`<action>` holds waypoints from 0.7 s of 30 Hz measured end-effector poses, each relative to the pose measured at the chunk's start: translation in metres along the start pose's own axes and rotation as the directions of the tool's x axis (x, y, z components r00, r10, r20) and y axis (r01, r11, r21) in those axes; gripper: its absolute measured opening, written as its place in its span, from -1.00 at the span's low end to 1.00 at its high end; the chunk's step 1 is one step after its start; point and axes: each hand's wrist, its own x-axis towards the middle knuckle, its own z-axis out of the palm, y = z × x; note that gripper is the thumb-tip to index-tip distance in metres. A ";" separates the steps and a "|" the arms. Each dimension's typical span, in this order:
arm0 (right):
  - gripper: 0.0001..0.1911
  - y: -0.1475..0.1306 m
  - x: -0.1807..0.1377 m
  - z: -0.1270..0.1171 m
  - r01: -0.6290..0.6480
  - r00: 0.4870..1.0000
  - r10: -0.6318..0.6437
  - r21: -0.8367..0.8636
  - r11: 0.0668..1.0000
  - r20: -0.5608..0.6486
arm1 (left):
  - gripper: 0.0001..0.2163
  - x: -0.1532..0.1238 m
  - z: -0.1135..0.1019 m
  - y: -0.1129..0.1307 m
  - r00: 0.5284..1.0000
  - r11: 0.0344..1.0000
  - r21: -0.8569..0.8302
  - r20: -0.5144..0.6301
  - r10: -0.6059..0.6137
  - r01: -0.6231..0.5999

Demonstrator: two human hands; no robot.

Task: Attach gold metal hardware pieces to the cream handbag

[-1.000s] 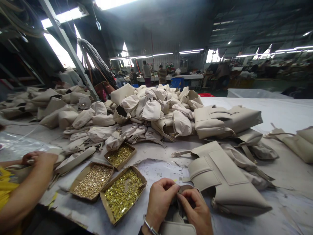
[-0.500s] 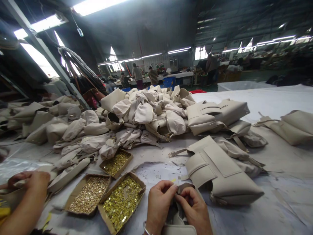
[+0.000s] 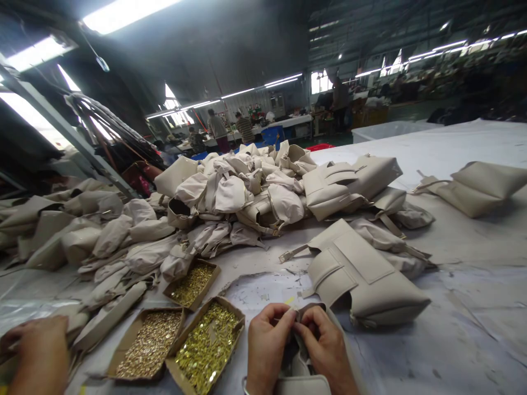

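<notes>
Far left of the cardboard box of brass fittings (image 3: 205, 344), a co-worker's hand (image 3: 39, 356) rests on the table (image 3: 473, 329). Just right of that box, our left hand (image 3: 267, 343) and right hand (image 3: 325, 346) pinch the beige bag piece (image 3: 297, 359) between closed fingertips. Beyond it lies a finished beige bag (image 3: 366, 282).
</notes>
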 end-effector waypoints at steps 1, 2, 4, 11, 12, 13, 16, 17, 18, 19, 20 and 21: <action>-0.70 0.000 0.000 0.000 0.005 1.000 -0.005 -0.007 1.000 -0.001 | -0.62 0.000 0.000 0.000 1.000 1.000 0.007 -0.002 -0.004 0.004; -0.71 0.000 0.000 0.000 0.007 1.000 -0.007 -0.016 1.000 -0.005 | -0.61 0.000 0.000 0.000 1.000 1.000 0.012 -0.006 -0.010 0.010; -0.75 -0.002 -0.001 0.001 0.045 0.999 -0.045 -0.034 0.998 -0.017 | -0.60 -0.002 0.000 0.002 1.000 1.000 0.026 -0.010 -0.017 0.017; -0.84 -0.015 0.003 -0.004 0.146 0.989 -0.143 -0.053 0.988 0.045 | -0.60 -0.006 0.000 0.007 0.999 0.997 0.066 0.013 0.041 -0.042; -0.85 -0.015 0.004 -0.005 0.122 0.992 -0.121 -0.054 0.991 0.034 | -0.59 -0.007 0.000 0.008 0.999 0.996 0.080 0.019 0.031 -0.032; -0.89 -0.015 0.005 -0.006 0.099 0.995 -0.098 -0.056 0.994 0.018 | -0.58 -0.009 -0.001 0.009 0.999 0.996 0.091 0.035 0.022 -0.025; -0.76 -0.014 0.009 -0.009 0.036 0.999 -0.037 -0.054 0.998 -0.021 | -0.62 -0.013 -0.005 0.012 0.990 0.993 0.091 0.122 0.063 -0.075; -0.67 -0.014 0.010 -0.010 0.028 1.000 -0.029 -0.050 0.998 -0.011 | -0.62 -0.015 -0.006 0.012 0.984 0.990 0.083 0.150 0.097 -0.110; -0.64 -0.015 0.011 -0.011 0.028 1.000 -0.027 -0.043 0.999 0.015 | -0.60 -0.016 -0.007 0.011 0.978 0.987 0.077 0.165 0.127 -0.141; -0.67 -0.017 0.012 -0.012 0.031 0.998 -0.030 -0.034 0.999 0.049 | -0.57 -0.017 -0.008 0.009 0.975 0.984 0.078 0.169 0.144 -0.159; -0.74 -0.019 0.013 -0.013 0.031 0.996 -0.029 -0.025 0.999 0.083 | -0.58 -0.017 -0.008 0.006 0.977 0.984 0.085 0.155 0.145 -0.159; -0.81 -0.021 0.014 -0.014 0.025 0.994 -0.023 -0.016 1.000 0.106 | -0.60 -0.017 -0.007 0.002 0.980 0.983 0.093 0.134 0.144 -0.157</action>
